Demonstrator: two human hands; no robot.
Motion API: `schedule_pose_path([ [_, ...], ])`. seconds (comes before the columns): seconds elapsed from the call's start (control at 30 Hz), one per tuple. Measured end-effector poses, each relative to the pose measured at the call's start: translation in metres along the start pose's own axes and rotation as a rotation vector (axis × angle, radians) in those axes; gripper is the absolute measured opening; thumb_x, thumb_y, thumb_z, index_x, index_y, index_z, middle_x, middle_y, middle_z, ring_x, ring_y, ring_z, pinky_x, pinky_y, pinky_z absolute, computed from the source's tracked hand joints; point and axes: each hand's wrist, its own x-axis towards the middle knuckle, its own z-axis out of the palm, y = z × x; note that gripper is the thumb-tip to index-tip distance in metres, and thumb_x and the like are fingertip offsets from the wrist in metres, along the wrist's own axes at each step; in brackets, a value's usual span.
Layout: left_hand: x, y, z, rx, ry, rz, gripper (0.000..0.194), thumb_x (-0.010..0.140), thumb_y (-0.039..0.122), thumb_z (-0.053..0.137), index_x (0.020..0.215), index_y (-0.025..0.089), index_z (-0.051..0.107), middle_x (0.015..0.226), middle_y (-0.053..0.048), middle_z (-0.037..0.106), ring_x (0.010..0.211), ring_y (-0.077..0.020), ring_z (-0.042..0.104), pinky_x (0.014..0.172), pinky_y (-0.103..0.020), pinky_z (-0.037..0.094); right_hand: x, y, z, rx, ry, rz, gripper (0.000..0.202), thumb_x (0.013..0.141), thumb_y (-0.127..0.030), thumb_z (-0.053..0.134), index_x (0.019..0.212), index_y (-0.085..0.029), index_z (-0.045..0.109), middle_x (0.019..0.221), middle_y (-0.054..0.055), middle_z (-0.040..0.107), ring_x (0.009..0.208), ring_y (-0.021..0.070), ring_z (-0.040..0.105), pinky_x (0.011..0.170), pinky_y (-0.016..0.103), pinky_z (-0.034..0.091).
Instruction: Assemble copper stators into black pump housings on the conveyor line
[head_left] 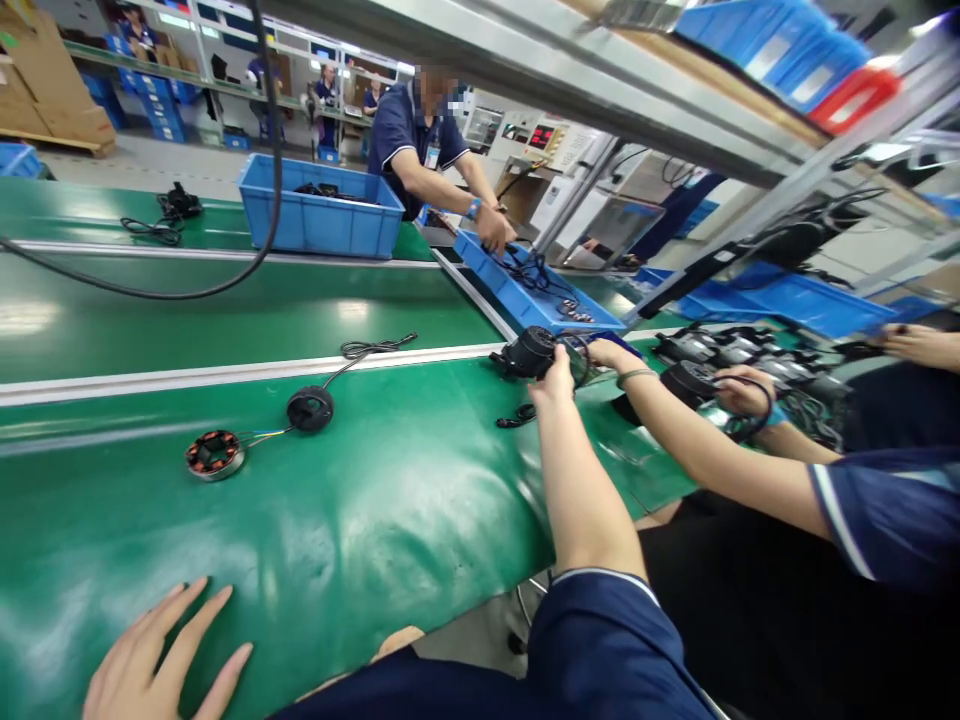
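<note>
My left hand [161,655] rests low at the left over the green mat, fingers spread, holding nothing. Stretched far forward, my right hand [553,378] has its fingers around a black motor housing [529,352]. A thin black cable [517,416] lies just below that housing. Between my hands, a ring-shaped stator [214,455] with copper-coloured windings sits on the mat. Thin coloured wires join it to a round black cover [310,409], whose cable [375,347] reaches the white rail.
At my right, a co-worker's hand [742,390] holds another black housing [686,385]; their other hand [611,353] is close to mine. Across the belt, a person [420,150] reaches into a blue bin [555,310]. Another blue bin [319,225] stands left. A metal shelf [570,90] hangs overhead.
</note>
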Motion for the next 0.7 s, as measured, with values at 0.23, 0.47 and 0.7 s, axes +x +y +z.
schedule_pose_path([
  [0.23,0.019,0.018,-0.035,-0.054,-0.011,-0.092,0.047,0.099,0.047,0.057,0.139,0.024,0.054,0.139,-0.012,0.059,0.125,-0.0301,0.060,0.101,-0.047,0.052,-0.106,0.021,-0.018,-0.019,-0.248,-0.343,0.017,0.092,-0.033,0.053,0.102,-0.021,0.058,0.106,0.006,0.063,0.104,0.0180,0.064,0.097,0.036,0.052],
  [0.47,0.116,-0.021,-0.042,-0.015,0.127,0.016,0.035,0.098,0.034,0.064,0.129,0.019,0.056,0.131,-0.012,0.066,0.121,-0.0270,0.063,0.115,-0.048,0.046,-0.240,0.056,0.047,-0.512,-1.484,-1.139,0.072,0.075,-0.046,0.088,0.137,-0.023,0.060,0.146,0.014,0.056,0.140,0.0329,0.048,0.122,0.053,0.034],
  [0.7,0.135,-0.066,-0.056,0.090,0.118,-0.108,0.045,0.099,0.042,0.059,0.137,0.021,0.052,0.133,-0.012,0.066,0.127,-0.0277,0.062,0.120,-0.055,0.037,-0.268,0.086,0.114,-0.890,-1.890,-1.180,0.091,0.073,-0.037,0.087,0.152,-0.021,0.045,0.150,0.017,0.052,0.137,0.0344,0.053,0.116,0.054,0.043],
])
